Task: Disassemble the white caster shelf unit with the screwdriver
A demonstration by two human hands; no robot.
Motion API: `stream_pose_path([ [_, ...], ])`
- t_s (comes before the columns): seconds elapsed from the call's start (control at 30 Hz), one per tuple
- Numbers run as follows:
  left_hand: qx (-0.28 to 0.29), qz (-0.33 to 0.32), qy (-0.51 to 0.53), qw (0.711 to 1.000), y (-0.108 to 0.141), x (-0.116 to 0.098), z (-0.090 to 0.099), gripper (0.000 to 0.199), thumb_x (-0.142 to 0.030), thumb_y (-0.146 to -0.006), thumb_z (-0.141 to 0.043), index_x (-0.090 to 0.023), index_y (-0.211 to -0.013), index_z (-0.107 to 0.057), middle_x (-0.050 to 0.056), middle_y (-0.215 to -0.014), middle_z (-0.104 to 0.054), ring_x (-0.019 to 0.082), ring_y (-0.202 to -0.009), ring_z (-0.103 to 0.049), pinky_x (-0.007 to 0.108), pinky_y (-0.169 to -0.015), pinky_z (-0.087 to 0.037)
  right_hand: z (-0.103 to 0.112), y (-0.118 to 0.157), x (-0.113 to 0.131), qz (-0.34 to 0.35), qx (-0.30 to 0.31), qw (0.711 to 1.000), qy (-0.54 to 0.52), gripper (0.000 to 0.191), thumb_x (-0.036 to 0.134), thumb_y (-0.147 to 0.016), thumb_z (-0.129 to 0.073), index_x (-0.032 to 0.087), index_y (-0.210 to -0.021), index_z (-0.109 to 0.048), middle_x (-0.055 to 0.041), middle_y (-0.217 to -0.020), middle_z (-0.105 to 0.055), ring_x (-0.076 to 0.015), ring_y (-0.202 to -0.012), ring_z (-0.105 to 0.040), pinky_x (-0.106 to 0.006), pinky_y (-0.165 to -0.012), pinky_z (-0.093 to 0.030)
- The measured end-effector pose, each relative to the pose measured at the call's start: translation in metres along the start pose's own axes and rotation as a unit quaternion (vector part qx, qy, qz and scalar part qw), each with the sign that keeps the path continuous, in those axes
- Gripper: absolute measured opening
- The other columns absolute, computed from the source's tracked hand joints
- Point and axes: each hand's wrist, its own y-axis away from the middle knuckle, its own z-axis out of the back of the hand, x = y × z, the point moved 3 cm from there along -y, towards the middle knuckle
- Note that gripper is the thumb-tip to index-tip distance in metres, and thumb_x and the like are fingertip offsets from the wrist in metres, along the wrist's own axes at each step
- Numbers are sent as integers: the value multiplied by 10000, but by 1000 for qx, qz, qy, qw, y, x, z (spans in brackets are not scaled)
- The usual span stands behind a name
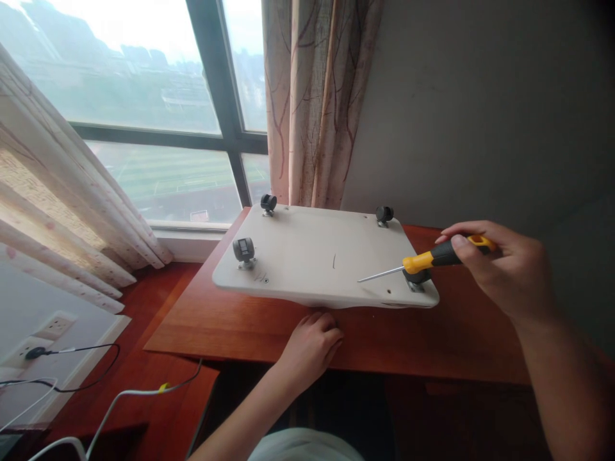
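Note:
My right hand (504,262) is closed around the yellow-and-black handle of a screwdriver (423,259). Its metal shaft slants down to the left, the tip over a white board (312,246). The board has rounded corners, a few small holes and a short dark mark near its middle. Dark swivel casters stand at its corners: back left (268,204), front left (244,251) and back right (384,215). Behind the screwdriver, the front right caster (416,279) is partly hidden. Against the board's front edge, my left hand (312,339) rests with curled fingers; whatever lies inside them is hidden.
The board lies on a reddish-brown wooden table (192,326). Curtains (312,96) and a window (158,83) are behind and left, a grey wall (480,115) at right. A wall socket with a black plug (36,352) and a white cable (120,394) are at lower left.

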Motion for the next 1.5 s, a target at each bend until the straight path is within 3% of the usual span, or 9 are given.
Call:
stream_pose_path([
  [0.27, -16, 9, 22, 1000, 8, 4, 0, 205, -164, -952, -609, -207, -1137, -686, 90, -1071, -686, 271, -1013, -649, 418, -897, -550, -2, -17, 1, 35, -11, 999, 26, 167, 363, -888, -618, 281, -919, -760, -3, -885, -784, -214, -784, -707, -319, -689, -500],
  [0.47, -49, 24, 77, 996, 7, 8, 21, 202, -197, -997, -539, -209, -1139, -683, 82, -1043, -687, 209, -902, -655, 321, -795, -542, -10, -67, -21, 62, -60, 992, 96, 225, 374, -860, -642, 219, -953, -774, -43, -873, -778, -166, -702, -648, -275, -663, -454],
  [0.7, -133, -13, 126, 983, -4, 10, 53, 198, -193, -1001, -549, -194, -1115, -711, 75, -965, -713, 175, -874, -665, 263, -780, -532, -47, -134, -35, 51, -46, 989, 133, 245, 385, -854, -653, 190, -950, -766, -73, -842, -746, -168, -699, -601, -285, -716, -449],
  [0.87, -167, -8, 152, 974, -12, 17, 79, 188, -220, -1009, -546, -177, -1047, -725, 55, -855, -728, 130, -721, -661, 215, -683, -520, -80, -164, -48, 37, -32, 986, 158, 194, 410, -846, -658, 238, -893, -734, -71, -841, -742, -242, -776, -650, -365, -779, -490],
  [1.07, -219, 3, 162, 962, -15, 20, 92, 168, -209, -1011, -549, -165, -999, -711, 48, -799, -705, 131, -715, -651, 219, -685, -517, -101, -176, -68, 38, -21, 986, 162, 189, 459, -844, -651, 283, -875, -715, -73, -847, -741, -286, -811, -661, -407, -760, -506],
  [1.5, -204, 3, 140, 969, -15, 26, 84, 130, -170, -984, -587, -179, -982, -716, 31, -820, -691, 126, -730, -632, 204, -674, -486, -97, -178, -65, 42, -18, 986, 162, 213, 488, -852, -635, 290, -856, -712, -65, -828, -737, -280, -781, -659, -420, -759, -507],
])
